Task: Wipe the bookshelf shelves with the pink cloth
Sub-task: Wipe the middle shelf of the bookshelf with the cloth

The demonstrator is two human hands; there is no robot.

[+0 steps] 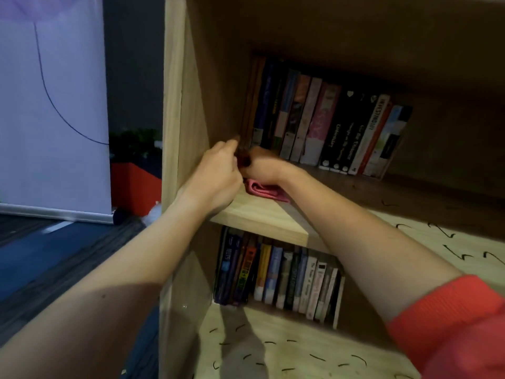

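The pink cloth (266, 192) lies folded on the middle shelf (262, 217), directly under the heel of your right hand (263, 166), with its near edge sticking out toward you. Your left hand (218, 173) sits just beside the right with its fingers curled. The two hands meet at a small dark patch in shadow, and you cannot tell whether either one grasps the cloth or anything else. Close against your left hand stands the bookshelf's side wall (191, 105), closing off that side. Just behind both hands, a row of upright books (328, 124) stands along the back of the shelf, leaning slightly. Below your hands, the lower compartment holds a second row of books (278, 277). Out beyond the side wall, a red box (134, 187) stands on the floor.
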